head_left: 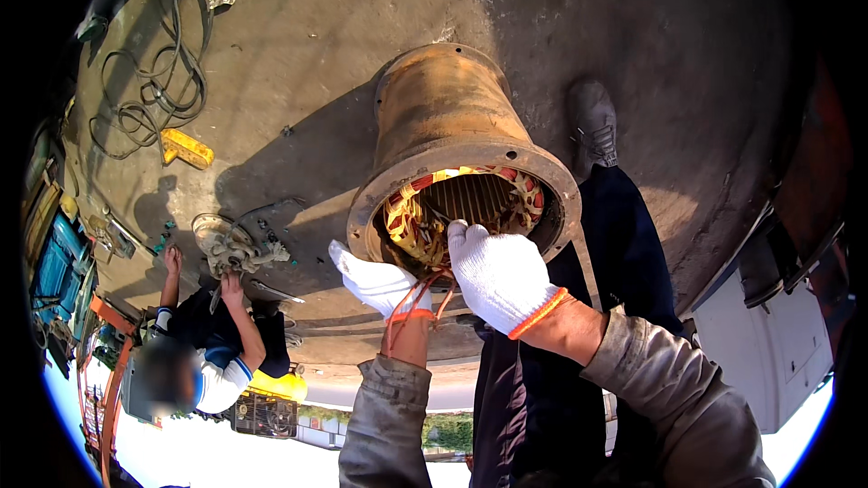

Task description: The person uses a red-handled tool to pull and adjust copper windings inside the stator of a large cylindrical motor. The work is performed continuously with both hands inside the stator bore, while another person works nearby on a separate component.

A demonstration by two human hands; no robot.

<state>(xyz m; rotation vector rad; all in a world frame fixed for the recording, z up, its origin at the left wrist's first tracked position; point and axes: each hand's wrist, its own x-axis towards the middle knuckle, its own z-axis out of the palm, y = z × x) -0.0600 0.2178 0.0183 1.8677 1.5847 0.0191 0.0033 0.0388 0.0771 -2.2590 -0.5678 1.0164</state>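
Observation:
A rusty cylindrical motor housing [452, 99] lies on its side, its flanged end toward me, showing red-and-yellow bound windings [524, 190] around a slotted core. My left hand [366, 276], in a white knit glove, rests at the flange's lower left with fingers stretched out toward the left. Red wire leads [438, 280] loop out of the opening across that wrist. My right hand [497, 276], also gloved, reaches into the opening's lower part, fingers curled against the windings; what they grip, if anything, is hidden.
Another person [226, 375] works at left on a dirty metal part [221, 235]. Coiled black cable [149, 99] and a yellow pendant-like box [185, 146] lie upper left on the concrete floor [633, 18]. Tools and machinery line the far left edge. My shoe [592, 117] is beside the housing.

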